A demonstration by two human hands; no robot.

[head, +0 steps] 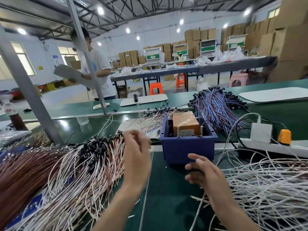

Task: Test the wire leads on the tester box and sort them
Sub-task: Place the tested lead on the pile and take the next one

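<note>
The orange tester box (185,124) sits inside a blue bin (188,147), two brass posts standing at its front edge. My left hand (137,152) hovers, motion-blurred, at the bin's left beside a heap of pink-white leads with black tips (83,164); its fingers curl loosely and nothing shows in them. My right hand (200,170) floats just in front of the bin, fingers relaxed and empty, next to a tangle of white leads (266,189). A blurred single lead (136,98) appears in the air over a far pile of pink-white leads (155,120). Blue-purple leads (216,107) lie behind the bin.
A white power strip (266,145) with a white adapter (260,132) and an orange plug (285,136) lies right of the bin. A slanted grey steel post (33,97) rises at left. Brown wires (20,172) fill the near left. A person (98,69) stands beyond the green bench.
</note>
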